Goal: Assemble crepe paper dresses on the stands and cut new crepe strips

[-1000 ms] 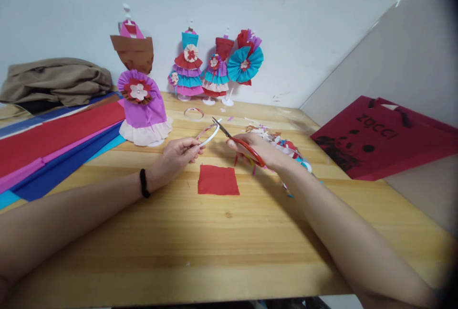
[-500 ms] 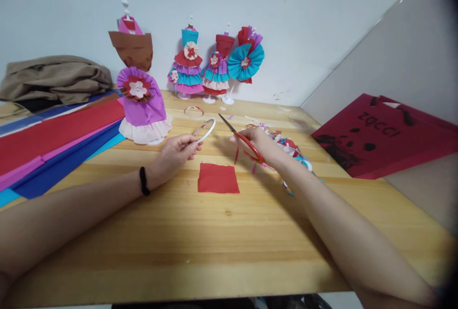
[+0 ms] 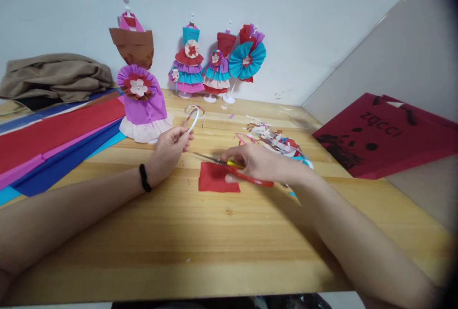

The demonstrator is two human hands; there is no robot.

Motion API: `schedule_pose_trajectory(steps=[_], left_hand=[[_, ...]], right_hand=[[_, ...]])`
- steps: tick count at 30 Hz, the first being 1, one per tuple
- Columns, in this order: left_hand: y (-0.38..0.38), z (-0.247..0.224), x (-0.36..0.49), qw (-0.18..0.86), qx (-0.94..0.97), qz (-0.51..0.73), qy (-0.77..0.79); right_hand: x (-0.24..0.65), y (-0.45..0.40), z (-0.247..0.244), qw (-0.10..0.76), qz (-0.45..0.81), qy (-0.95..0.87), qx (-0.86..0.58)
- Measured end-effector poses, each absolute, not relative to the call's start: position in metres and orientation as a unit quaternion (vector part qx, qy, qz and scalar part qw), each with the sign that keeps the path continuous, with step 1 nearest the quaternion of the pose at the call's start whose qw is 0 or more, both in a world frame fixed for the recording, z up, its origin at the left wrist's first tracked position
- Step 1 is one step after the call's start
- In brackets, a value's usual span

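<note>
My left hand point(image 3: 172, 145) pinches a roll of white tape point(image 3: 193, 120), held upright above the table. Over the right part of a red square point(image 3: 213, 179), my right hand point(image 3: 248, 162) is closed on scissors point(image 3: 211, 158) with red and yellow handles; their blades point left toward my left hand. The red square lies flat on the wooden table point(image 3: 179, 237). Behind the held tape, another ring point(image 3: 200, 108) rests on the table.
Small dress forms in coloured paper point(image 3: 189, 65) stand along the wall. A larger purple one point(image 3: 143, 106) is at the left, beside coloured sheets point(image 3: 53, 144) and brown cloth point(image 3: 57, 77). Scraps point(image 3: 275, 139) lie behind my right hand, and a red bag point(image 3: 386, 134) is at the right.
My right hand has come down and toward me with the scissors, which now point left over the red square. My left hand has shifted slightly left with the tape.
</note>
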State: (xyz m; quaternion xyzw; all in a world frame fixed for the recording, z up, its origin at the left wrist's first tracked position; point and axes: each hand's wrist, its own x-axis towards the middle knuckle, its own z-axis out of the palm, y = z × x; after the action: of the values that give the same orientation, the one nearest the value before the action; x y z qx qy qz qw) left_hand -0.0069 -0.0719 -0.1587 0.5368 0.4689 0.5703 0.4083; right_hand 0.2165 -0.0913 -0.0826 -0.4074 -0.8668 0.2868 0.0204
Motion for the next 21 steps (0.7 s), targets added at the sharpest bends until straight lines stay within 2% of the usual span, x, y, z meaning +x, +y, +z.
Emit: schedule_pose_trajectory(steps=[6,15,21], left_hand=[[-0.07,-0.163,-0.007,0.415,0.538,0.56,0.473],[-0.072,-0.162,-0.007,0.447,0.535,0.535,0.477],[-0.072,-0.159,-0.006,0.469,0.512,0.526,0.492]], right_hand=[[0.181,-0.147,-0.081,-0.097,0.263,-0.893,-0.353],[0.17,-0.187,-0.113,0.019,-0.011,-0.967,-0.252],[0.163,-0.174,-0.109,0.052,-0.016,-0.975,-0.215]])
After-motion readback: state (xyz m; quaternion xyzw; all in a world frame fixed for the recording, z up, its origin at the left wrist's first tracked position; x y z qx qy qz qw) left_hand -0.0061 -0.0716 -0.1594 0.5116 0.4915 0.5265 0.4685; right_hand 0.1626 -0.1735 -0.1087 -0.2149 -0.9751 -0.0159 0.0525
